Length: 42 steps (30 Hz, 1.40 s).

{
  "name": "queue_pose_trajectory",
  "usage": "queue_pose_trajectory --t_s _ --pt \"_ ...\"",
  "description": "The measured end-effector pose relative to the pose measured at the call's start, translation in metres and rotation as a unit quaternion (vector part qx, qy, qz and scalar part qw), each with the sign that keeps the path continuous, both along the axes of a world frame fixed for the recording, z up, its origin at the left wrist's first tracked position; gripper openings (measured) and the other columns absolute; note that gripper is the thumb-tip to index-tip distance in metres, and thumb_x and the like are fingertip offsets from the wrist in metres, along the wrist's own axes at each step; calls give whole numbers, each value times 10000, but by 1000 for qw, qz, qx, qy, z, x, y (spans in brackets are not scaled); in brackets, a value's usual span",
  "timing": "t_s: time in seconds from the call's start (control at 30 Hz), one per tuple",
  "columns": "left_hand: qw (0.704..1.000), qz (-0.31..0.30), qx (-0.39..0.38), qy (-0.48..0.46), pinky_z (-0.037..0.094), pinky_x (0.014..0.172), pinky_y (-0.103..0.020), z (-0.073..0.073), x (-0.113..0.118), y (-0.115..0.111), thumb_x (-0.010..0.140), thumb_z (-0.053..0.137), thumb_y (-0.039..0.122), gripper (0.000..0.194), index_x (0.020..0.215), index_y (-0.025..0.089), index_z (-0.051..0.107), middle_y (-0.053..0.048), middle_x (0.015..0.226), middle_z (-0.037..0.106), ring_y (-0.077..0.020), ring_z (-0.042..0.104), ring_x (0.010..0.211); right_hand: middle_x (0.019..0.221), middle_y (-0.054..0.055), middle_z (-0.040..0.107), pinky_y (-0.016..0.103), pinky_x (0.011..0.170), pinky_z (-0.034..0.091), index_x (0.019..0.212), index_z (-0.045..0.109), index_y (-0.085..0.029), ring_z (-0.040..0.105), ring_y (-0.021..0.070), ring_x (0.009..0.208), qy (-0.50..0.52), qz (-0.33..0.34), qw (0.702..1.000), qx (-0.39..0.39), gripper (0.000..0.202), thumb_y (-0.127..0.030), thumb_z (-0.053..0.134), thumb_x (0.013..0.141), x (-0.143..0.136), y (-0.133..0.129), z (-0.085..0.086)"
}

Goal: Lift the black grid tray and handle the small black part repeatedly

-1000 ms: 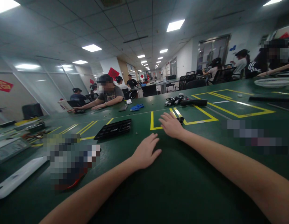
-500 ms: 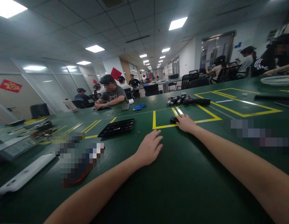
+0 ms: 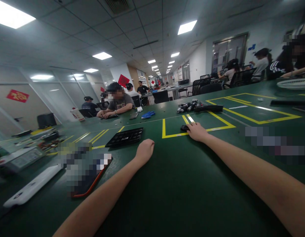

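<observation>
My left hand [image 3: 144, 152] is closed, knuckles up, just right of a black flat tray-like panel [image 3: 125, 136]. Whatever its fingers hold, if anything, is hidden from view. My right hand [image 3: 197, 131] has its fingers bent over a small black object [image 3: 184, 128], whose kind I cannot make out. That object lies on the front line of a yellow taped rectangle [image 3: 163, 129] on the green table [image 3: 182, 184].
Beyond the taped rectangle lie bundled black cables [image 3: 188, 106] and a black handle-like piece [image 3: 210, 108]. A blue glove [image 3: 148, 115] is farther back, near a seated person [image 3: 119, 102]. At left are a white long piece [image 3: 31, 187] and an orange-edged phone-like item [image 3: 93, 184].
My left hand has drawn back to the left and its spread fingers have closed. The small bit on the table near it no longer shows. My right hand stays at the black object.
</observation>
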<state>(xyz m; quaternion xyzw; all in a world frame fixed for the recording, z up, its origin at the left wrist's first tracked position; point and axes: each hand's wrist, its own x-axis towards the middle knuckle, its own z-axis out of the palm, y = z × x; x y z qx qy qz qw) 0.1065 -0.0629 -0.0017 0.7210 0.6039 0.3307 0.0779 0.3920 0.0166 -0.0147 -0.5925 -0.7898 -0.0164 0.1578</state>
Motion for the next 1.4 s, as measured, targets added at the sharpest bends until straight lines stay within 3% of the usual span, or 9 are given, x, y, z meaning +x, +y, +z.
queue_pose_trajectory --t_s 0.1,0.2,0.37,0.47,0.6,0.93,1.07,1.23,1.4 --pt "958 154 -5 -240 461 613 -249 20 -24 25 674 613 132 36 670 153 584 -13 661 581 -136 569 650 1220 197 481 451 845 402 1236 446 -123 411 358 1105 7 1 1000 2 430 -305 375 852 0 0 0" --pt "937 222 -29 -267 428 501 -228 46 -61 49 791 539 210 83 763 132 548 13 629 531 -92 505 525 1205 196 491 455 838 409 1219 462 -131 415 356 1102 22 0 1000 3 418 -302 387 844 -1 1 1" --pt "923 316 -61 -208 458 569 -338 59 -110 66 692 606 343 207 702 137 585 -118 735 616 -280 610 764 1211 180 496 461 851 408 1211 475 -150 416 345 1108 56 -11 998 -6 421 -294 440 817 -3 6 2" --pt "928 349 -124 -28 436 755 -465 51 -118 68 589 676 444 364 761 125 647 -219 974 638 -411 536 1017 1211 187 495 465 883 386 1203 482 -128 413 347 1113 76 -22 997 -14 425 -266 463 801 -7 11 2" --pt "894 319 -213 231 429 807 -468 43 -113 66 742 487 511 515 961 77 658 -248 1148 579 -396 528 1065 1192 198 501 467 949 327 1184 503 -102 406 341 1126 108 -12 994 -29 418 -217 488 783 -16 15 -1" --pt "929 218 -119 275 448 765 -359 29 -41 47 844 350 481 499 980 77 610 -211 1003 644 -313 600 967 1171 120 543 426 961 365 1162 540 -130 448 272 1127 302 95 946 -71 496 -196 647 682 -90 0 2" --pt "969 124 -41 210 442 733 -294 20 -5 42 884 314 438 410 1039 142 551 -116 932 660 -230 617 900 1126 82 593 296 868 459 1157 535 -134 570 167 986 392 167 897 -120 484 -140 644 686 -102 -13 2" --pt "999 12 50 2 443 726 -320 3 18 18 869 389 305 272 1060 133 479 -119 913 634 -229 603 854 1098 63 609 340 945 414 1116 566 -142 570 161 997 517 274 779 -226 453 -82 639 673 -85 -23 5" --pt "993 -22 28 -110 440 750 -323 -2 19 -6 758 544 196 279 1023 213 462 -71 940 634 -223 597 849 1165 54 566 394 1015 333 1137 562 -187 510 184 1091 426 330 811 -226 449 -123 639 699 -76 -29 12"
